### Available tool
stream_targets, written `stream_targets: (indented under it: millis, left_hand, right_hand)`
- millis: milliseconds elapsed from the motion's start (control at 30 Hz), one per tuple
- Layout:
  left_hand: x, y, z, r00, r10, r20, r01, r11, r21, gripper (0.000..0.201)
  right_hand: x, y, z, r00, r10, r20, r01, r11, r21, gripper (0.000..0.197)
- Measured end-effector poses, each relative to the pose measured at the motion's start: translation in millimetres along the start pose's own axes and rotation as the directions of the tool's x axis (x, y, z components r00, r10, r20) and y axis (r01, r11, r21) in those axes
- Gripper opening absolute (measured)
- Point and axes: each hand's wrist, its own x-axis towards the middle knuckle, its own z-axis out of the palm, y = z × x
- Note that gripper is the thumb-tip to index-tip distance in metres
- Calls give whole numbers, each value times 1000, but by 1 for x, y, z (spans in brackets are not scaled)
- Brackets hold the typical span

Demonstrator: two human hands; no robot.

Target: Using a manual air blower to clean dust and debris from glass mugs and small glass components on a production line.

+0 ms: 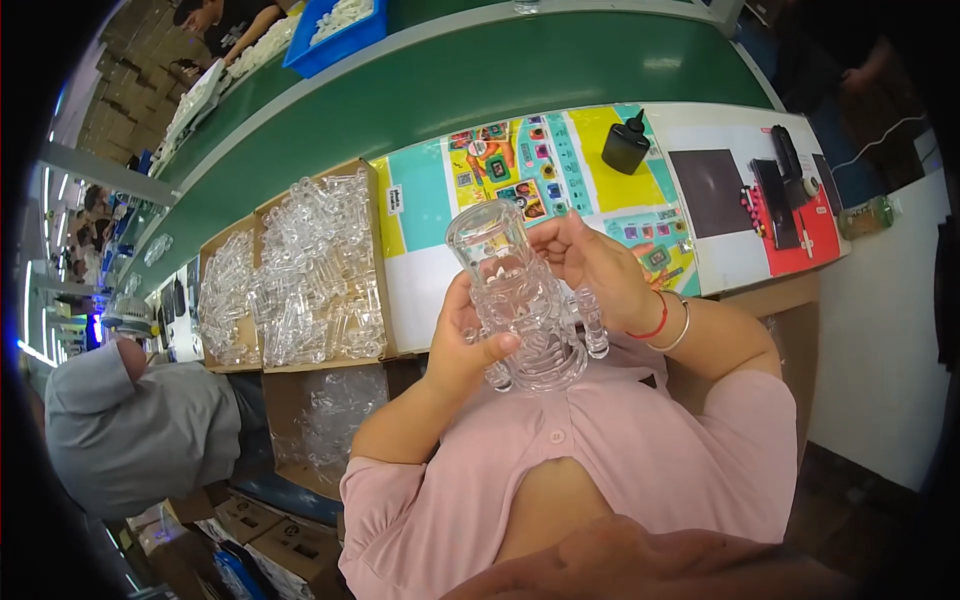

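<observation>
In front of my chest is a clear, see-through figure-shaped vessel [522, 300] with a round open-looking top and arm-like parts hanging at both sides. It is tilted, its round top away from me. My left hand [462, 345] is closed round its left side, the thumb lying across the front. At its upper right side my right hand [597, 268] has its fingers bent against the vessel; their tips are partly hidden behind it.
To the left, cardboard trays [382, 270] hold many clear plastic parts. A black dropper bottle [627, 145] stands on the printed table cover. Further right lie a black pouch-like item [775, 205] and a dark mat [708, 185]. A person in grey [150, 420] sits at left; a blue bin [335, 50] stands beyond.
</observation>
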Motion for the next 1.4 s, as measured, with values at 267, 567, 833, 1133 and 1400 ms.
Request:
stream_targets:
  millis: [267, 567, 833, 1133, 1400]
  left_hand:
    - [-17, 2, -11, 958, -27, 284, -157, 782, 604, 78]
    - [-23, -19, 11, 548, 252, 798, -785, 486, 385, 61]
    - [37, 13, 14, 842, -122, 525, -311, 686, 658, 72]
    - [269, 100, -116, 876, 481, 9, -170, 293, 941, 52]
    - [321, 123, -230, 960, 150, -236, 137, 483, 865, 73]
  right_hand:
    - [-31, -20, -2, 952, 214, 218, -112, 909, -401, 65]
    - [-74, 2, -6, 696, -308, 649, 687, 551, -475, 46]
    - [-57, -8, -35, 948, -264, 180, 309, 614, -726, 44]
    - [-188, 13, -113, 694, -717, -63, -178, -86, -980, 35]
    - [-388, 107, -146, 334, -692, -640, -818, 125, -561, 41]
